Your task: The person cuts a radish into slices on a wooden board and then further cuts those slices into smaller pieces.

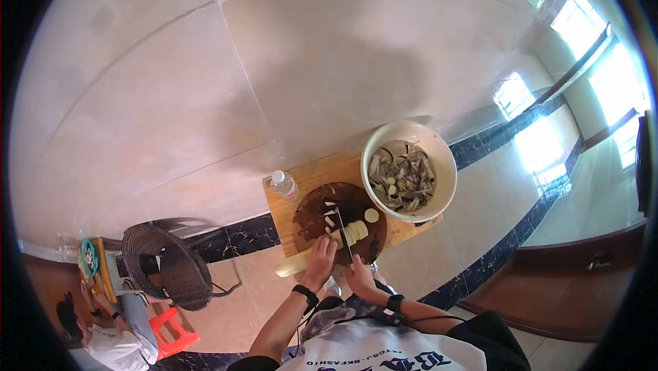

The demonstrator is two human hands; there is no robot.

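Note:
My left hand [319, 262] presses closed on a long pale vegetable [293, 265] that lies across a round dark chopping board [308, 210]. In my right hand [360, 279] is the handle of a kitchen knife [343, 234], its blade pointing away from me, close to the vegetable's cut end. Right of the blade, a row of round slices [358, 231] leans together. One loose slice [371, 215] lies flat beyond them, and a few small pale pieces [330, 221] are scattered left of the blade.
The board rests on a wooden table [279, 214] against the tiled wall. A clear bottle [284, 186] stands at its left, a white basin [449, 182] of cut pieces at its right. Further left are a wicker chair [192, 278], a red stool [175, 333] and another person [123, 343].

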